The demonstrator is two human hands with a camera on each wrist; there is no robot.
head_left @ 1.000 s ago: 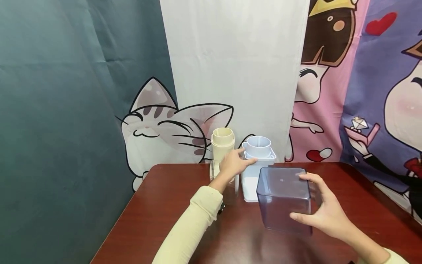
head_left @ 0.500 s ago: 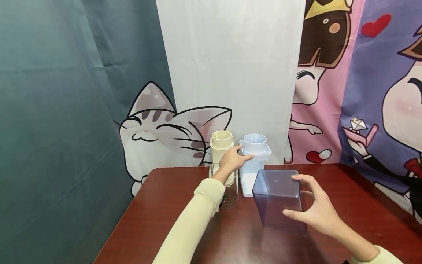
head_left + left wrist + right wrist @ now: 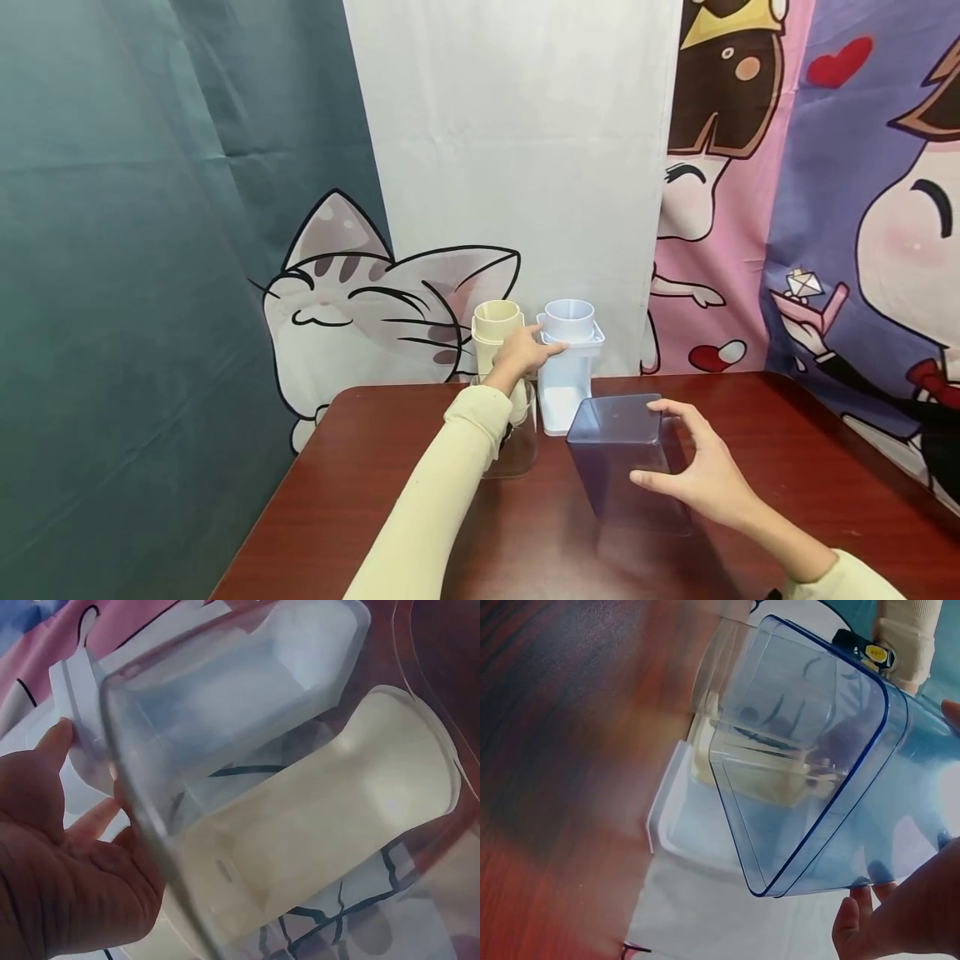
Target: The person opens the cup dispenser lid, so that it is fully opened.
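My left hand (image 3: 521,353) reaches over the cream stand (image 3: 498,323) and grips the upper rim of a pale blue plastic stand (image 3: 567,363). This upright stand has a round tube on top and a flat base. In the left wrist view, the left hand (image 3: 82,862) has its thumb and fingers at the pale blue collar (image 3: 82,712). My right hand (image 3: 705,468) holds a transparent blue square container (image 3: 618,458) by its side, thumb in front and fingers along the upper edge. In the right wrist view, the blue container (image 3: 795,735) is tilted.
A colourless clear container (image 3: 519,454) stands in front of the cream stand, partly behind my left forearm. Everything rests on a reddish-brown table (image 3: 375,467). Cloth hangings with a cartoon cat (image 3: 337,292) and cartoon figures hang behind the table's far edge.
The pale blue stand has moved back toward the far edge and slightly left with my left hand on it. My right hand keeps holding the blue container, nearly in place. The head view has shifted slightly.
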